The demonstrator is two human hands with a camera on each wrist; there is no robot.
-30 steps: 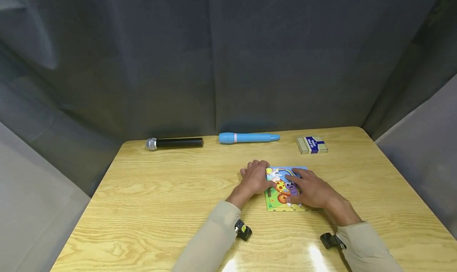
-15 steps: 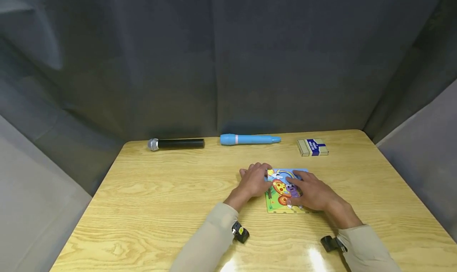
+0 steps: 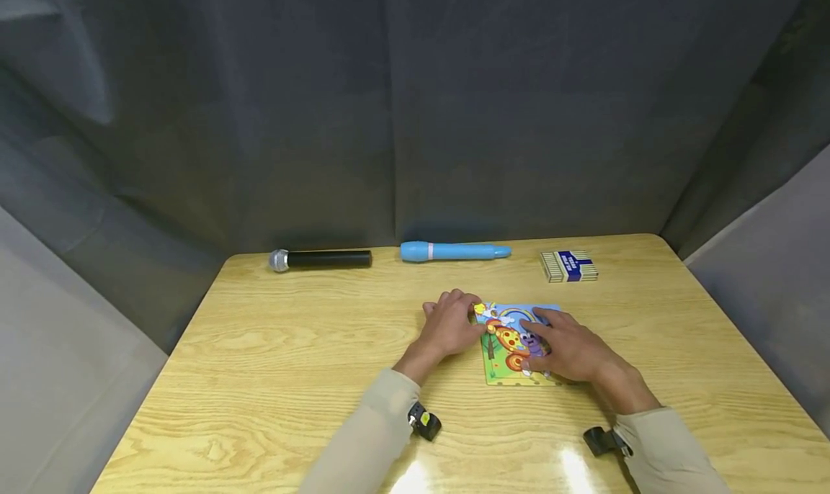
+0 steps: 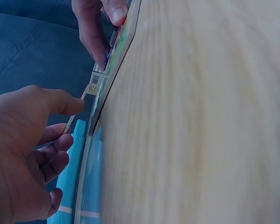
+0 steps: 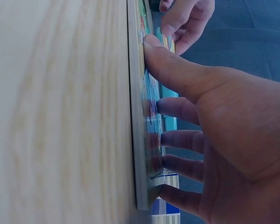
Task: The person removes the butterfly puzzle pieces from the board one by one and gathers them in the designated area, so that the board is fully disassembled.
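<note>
Left hand (image 3: 447,328) farther left, apparently a puzzle piece (image 3: 488,312) in its pinch, the board (image 3: 502,372) beneath the outspread right hand (image 3: 573,348).

The left hand (image 3: 447,327) has drawn a little outward, and the puzzle piece (image 3: 486,311) pinched in it has come along, now jutting past the puzzle's edge; more of the puzzle (image 3: 512,344) shows just beside the grip.

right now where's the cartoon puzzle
In the head view, the cartoon puzzle lies right of centre on the wooden table, with the left hand at its far left corner and the right hand on its right part.
</note>
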